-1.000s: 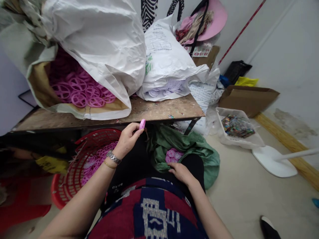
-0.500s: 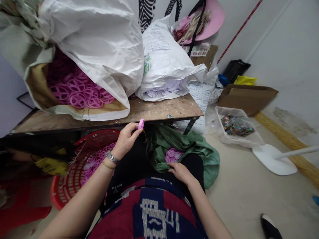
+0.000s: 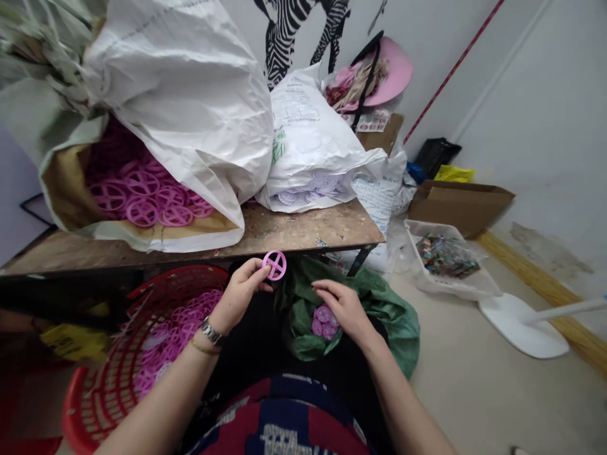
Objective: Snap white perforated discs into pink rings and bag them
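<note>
Between the thumb and fingers of my left hand [image 3: 241, 292] is a pink plastic ring with crossed spokes [image 3: 275, 265], its round face turned towards me. My right hand [image 3: 345, 309] is open, fingers stretched forward and slightly bent, with nothing visible in them. It hovers over a green sack [image 3: 303, 335] by my lap, in which several pink-and-lilac discs [image 3: 325, 321] lie. Left of my legs, a red plastic basket [image 3: 90, 395] holds many similar pink rings [image 3: 190, 325] and a few pale discs.
On a worn wooden bench [image 3: 303, 227] lie a large white sack [image 3: 190, 95] spilling pink spoked rings [image 3: 142, 196] and a smaller white sack [image 3: 308, 133] with pale lilac discs. To the right stand a clear bin [image 3: 446, 287], a cardboard box [image 3: 455, 205] and a white stand base [image 3: 521, 325].
The pink ring has turned from edge-on to face-on in my left hand. My right hand has lifted from my thigh to above the green sack. The camera view has shifted somewhat.
</note>
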Tool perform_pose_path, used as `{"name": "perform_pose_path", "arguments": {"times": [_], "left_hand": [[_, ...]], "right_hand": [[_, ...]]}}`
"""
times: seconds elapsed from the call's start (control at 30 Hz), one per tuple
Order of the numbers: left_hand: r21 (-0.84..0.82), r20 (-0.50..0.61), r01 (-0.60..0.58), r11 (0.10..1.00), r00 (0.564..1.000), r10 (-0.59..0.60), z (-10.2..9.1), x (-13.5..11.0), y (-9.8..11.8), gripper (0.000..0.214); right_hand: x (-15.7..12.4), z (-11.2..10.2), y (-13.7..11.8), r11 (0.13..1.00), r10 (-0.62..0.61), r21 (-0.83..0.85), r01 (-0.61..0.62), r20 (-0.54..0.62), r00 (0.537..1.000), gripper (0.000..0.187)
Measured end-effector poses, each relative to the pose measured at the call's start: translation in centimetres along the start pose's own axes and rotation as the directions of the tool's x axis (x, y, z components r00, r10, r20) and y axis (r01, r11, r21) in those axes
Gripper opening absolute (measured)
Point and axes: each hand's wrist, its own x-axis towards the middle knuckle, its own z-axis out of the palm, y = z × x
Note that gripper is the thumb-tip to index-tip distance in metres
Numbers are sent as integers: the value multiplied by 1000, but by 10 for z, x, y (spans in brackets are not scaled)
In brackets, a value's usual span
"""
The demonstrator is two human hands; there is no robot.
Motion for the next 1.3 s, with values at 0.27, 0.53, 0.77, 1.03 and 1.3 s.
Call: {"name": "perform_pose_path", "arguments": {"times": [0.27, 0.53, 0.77, 1.03, 1.3], "left_hand": [[-256, 43, 177, 950, 984, -172, -8, 6, -8, 20], [-275, 65, 238, 932, 971, -229, -13, 13, -20, 23], [-291, 72, 240, 926, 971, -229, -20, 22, -19, 24], [-282, 74, 241, 929, 971, -229, -30, 30, -25, 23], [-322, 74, 229, 919, 973, -217, -35, 38, -30, 22]], "right_hand": [[106, -21, -33, 955, -263, -180, 234, -160, 951, 23], [203, 1, -34, 701, -328, -669, 247, 5, 945, 22], [267, 26, -30, 473, -184, -875, 102, 16, 983, 26], [307, 45, -17, 385, -124, -919, 83, 37, 992, 29], [297, 39, -17, 363, -192, -926, 106, 36, 981, 26]]}}
